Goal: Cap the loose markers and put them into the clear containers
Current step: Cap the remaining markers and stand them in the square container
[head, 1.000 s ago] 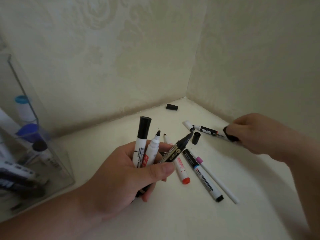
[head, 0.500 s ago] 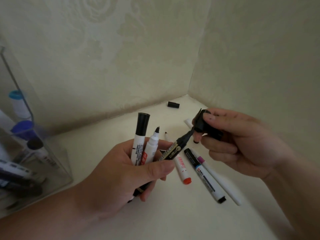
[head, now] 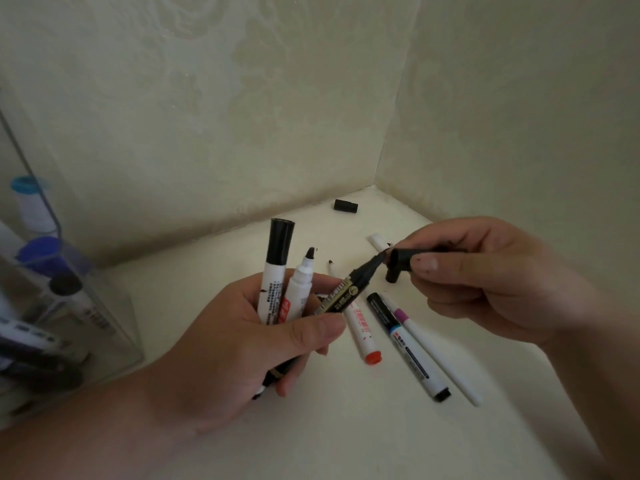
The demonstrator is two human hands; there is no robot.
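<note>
My left hand grips three markers: a white one with a black cap, an uncapped white one with a black tip, and an uncapped black marker angled up to the right. My right hand pinches a black cap, its mouth right at the black marker's tip. On the table lie a red-ended marker, a black-and-white marker and a purple-banded white marker.
A clear container with several capped markers stands at the left. A loose black cap lies near the wall corner, another small black cap under my right hand, and a white marker end behind it.
My right hand picked up a black cap from the right, brought it to the black marker's tip, and turned it so its mouth faces the tip. My left hand held still.
</note>
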